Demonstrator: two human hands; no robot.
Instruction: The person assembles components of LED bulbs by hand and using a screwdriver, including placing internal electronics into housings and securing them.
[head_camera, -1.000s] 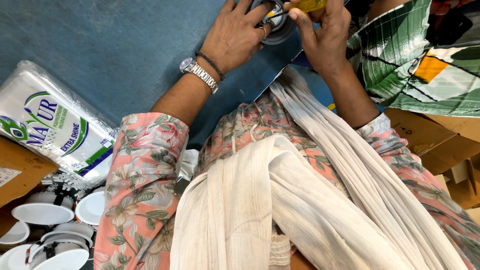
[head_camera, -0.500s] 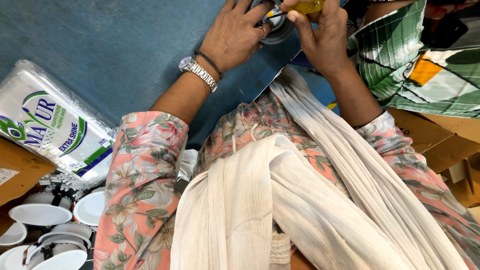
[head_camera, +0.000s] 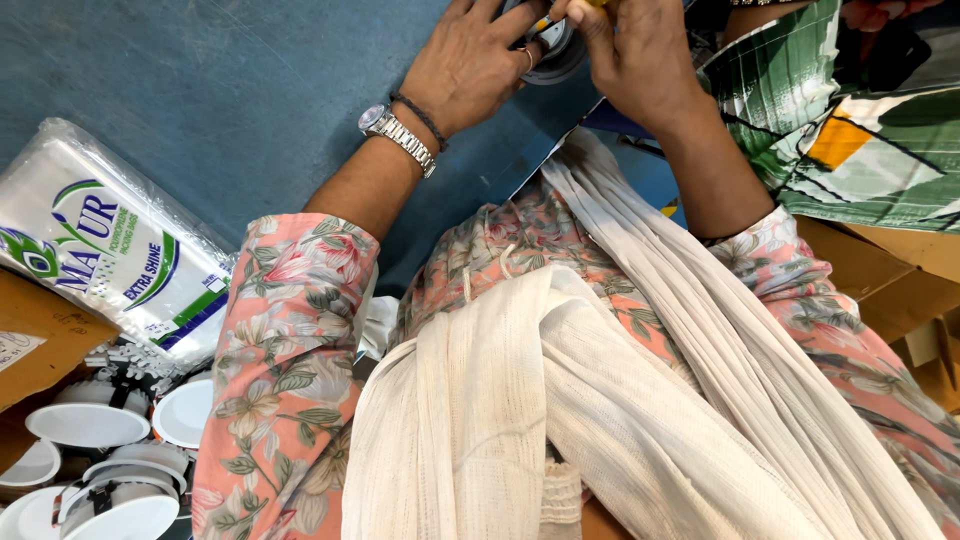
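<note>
Downlight housings, round and white with black spring clips, lie heaped at the lower left beside a plastic-wrapped packet, near the person's floral sleeve and white scarf. Farther off, at the top edge of the blue tabletop, the left hand steadies one round grey fitting with curled fingers, while the right hand pinches a thin yellow-handled tool against it. It looks like a fastening or wiring step on that single fitting, calling for a steady hold and careful tip placement.
</note>
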